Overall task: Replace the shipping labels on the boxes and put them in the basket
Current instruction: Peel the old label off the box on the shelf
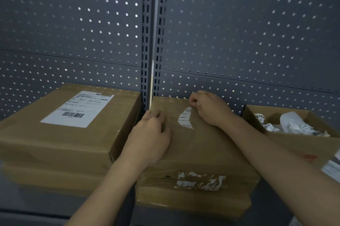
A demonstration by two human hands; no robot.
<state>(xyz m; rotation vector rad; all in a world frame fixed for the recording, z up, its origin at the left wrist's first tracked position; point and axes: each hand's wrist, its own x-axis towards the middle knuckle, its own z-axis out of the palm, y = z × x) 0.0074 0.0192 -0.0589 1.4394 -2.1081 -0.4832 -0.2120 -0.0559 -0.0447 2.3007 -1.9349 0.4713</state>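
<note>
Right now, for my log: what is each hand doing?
Left hand: curled on the box, grip cannot be told.
Right hand: pinches the torn label on that box.

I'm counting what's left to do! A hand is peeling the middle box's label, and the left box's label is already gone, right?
Almost. The head view shows the left box with its label whole, not gone. The right hand does pinch the torn label on the middle box.

My right hand, pinching, hides the top of the torn white paper label scrap, print too small to read. My left hand tucks its fingertips under, unseen. The open brown cardboard box runs off the right edge.
</note>
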